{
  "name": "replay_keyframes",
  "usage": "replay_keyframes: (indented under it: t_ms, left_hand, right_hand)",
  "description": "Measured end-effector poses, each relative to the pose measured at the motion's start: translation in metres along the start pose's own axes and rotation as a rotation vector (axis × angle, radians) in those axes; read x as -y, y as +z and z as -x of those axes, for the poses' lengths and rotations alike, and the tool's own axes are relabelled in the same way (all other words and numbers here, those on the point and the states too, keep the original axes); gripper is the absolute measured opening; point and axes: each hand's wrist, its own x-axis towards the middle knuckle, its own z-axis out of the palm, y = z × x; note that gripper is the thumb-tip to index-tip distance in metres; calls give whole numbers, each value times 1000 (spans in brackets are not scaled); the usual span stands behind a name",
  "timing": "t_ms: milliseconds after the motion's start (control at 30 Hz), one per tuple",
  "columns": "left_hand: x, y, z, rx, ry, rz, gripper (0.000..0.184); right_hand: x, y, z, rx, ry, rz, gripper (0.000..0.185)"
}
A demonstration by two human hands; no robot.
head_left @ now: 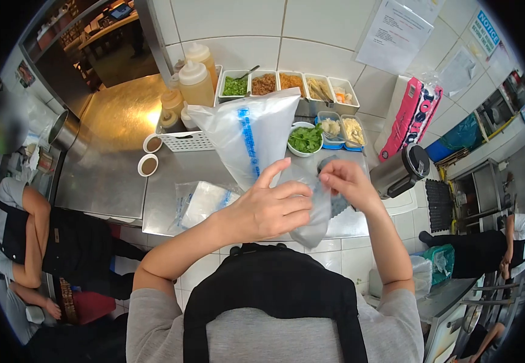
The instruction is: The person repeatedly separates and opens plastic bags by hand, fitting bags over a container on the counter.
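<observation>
A thin, translucent plastic bag point(312, 225) hangs between my hands above the front edge of the steel counter. My left hand point(271, 209) holds its left side with curled fingers; the index finger points upward and the thumb is hidden. With thumb and fingers pinched together, my right hand point(344, 181) grips the upper right part, slightly blurred. Just beyond the left hand stands a large white plastic bag point(238, 130) with a blue printed strip. A flat clear packet with white contents point(205, 204) lies near my left forearm. Dark grey cloth-like material point(339, 204) shows behind the right hand.
Squeeze bottles point(196, 85) stand in a white basket point(184, 143) at the back left. Topping tubs point(264, 83) line the wall. A bowl of green leaves point(305, 139), sauce cups point(148, 164) and a steel jug point(399, 171) are nearby. Other people stand at both sides.
</observation>
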Motion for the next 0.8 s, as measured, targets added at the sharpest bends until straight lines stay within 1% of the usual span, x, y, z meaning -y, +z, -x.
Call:
replay_keyframes:
  t_ms: [33,67,133,167,233,267,300,333,367,400,433,467,500,533,600,667,700,733,767,800]
  left_hand:
    - [1,-2,0,-1,-9,-5,8]
    - [3,-4,0,39,-25,-30,8]
    - [4,-8,-1,80,-53,-59,8]
    - [4,-9,-2,79,-54,-75,10]
    - [4,-18,-4,75,-59,-103,12]
    - [3,-26,-3,117,-130,-45,13]
    - [3,-33,0,157,-202,13,15]
    - [4,-41,5,149,-210,3,15]
    - [6,-49,12,244,-297,79,15]
    - [8,-57,16,338,-384,156,15]
    - [8,-65,17,332,-390,148,15]
    - [9,-75,14,391,-389,415,15]
    - [11,-85,11,446,-382,684,16]
    - [14,-93,8,440,-387,678,16]
    - [27,-107,1,279,-685,1223,17]
    - [58,-119,-5,52,-788,1361,16]
    - [78,-119,-3,-36,-834,1462,16]
    - [94,-113,3,-128,-878,1562,18]
    - [104,-105,8,-137,-883,1559,18]
    - [112,-95,12,-233,-1050,1567,20]
  right_hand:
    - [8,1,0,-102,-92,104,17]
    - [22,3,3,-90,-94,106,17]
    - [60,16,18,-14,-469,287,19]
    - [67,25,23,-4,-472,287,19]
    - [77,40,28,85,-557,816,18]
    - [79,36,26,93,-567,818,18]
    - [80,27,26,191,-502,777,17]
    - [82,17,25,289,-434,737,16]
    - [83,5,21,398,-515,555,16]
    - [81,-1,17,410,-521,559,16]
    - [78,-5,13,434,-390,396,15]
    - [76,-9,7,452,-259,232,14]
    - [77,-14,-3,531,-141,139,15]
    - [82,-14,-12,539,-145,143,15]
    - [94,-12,-31,486,-123,-160,16]
    - [108,-16,-60,415,-180,-296,15]
    - [113,-16,-75,424,-179,-295,15]
    - [116,-14,-89,375,-109,-359,16]
    - [115,-13,-99,327,-39,-422,17]
    - [109,-11,-106,336,-36,-421,17]
